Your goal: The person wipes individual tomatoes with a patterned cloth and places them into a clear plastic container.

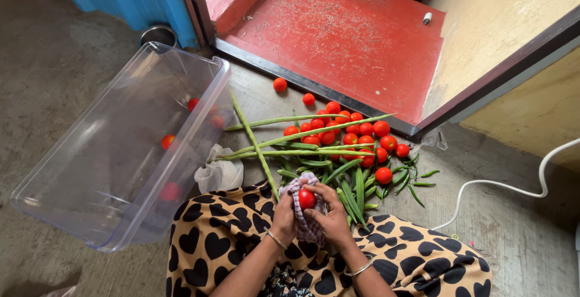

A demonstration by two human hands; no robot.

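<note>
a tomato is held in a checked cloth by both hands, above the lap.

the tomato is pressed between the left hand and the right hand, with the fingers of both hands closed around it and around the cloth, which is wrapped under it. a thin bracelet is worn on each wrist. the hands are kept over a dress printed with black hearts. just in front of them, on the concrete floor, a pile of tomatoes is seen together with long green beans and short green pods. a clear plastic box is placed to the left, tilted, and a few tomatoes are seen through its wall. a crumpled white bag lies between the box and the beans. a red step is behind the pile, and a white cable runs on the right.
</note>
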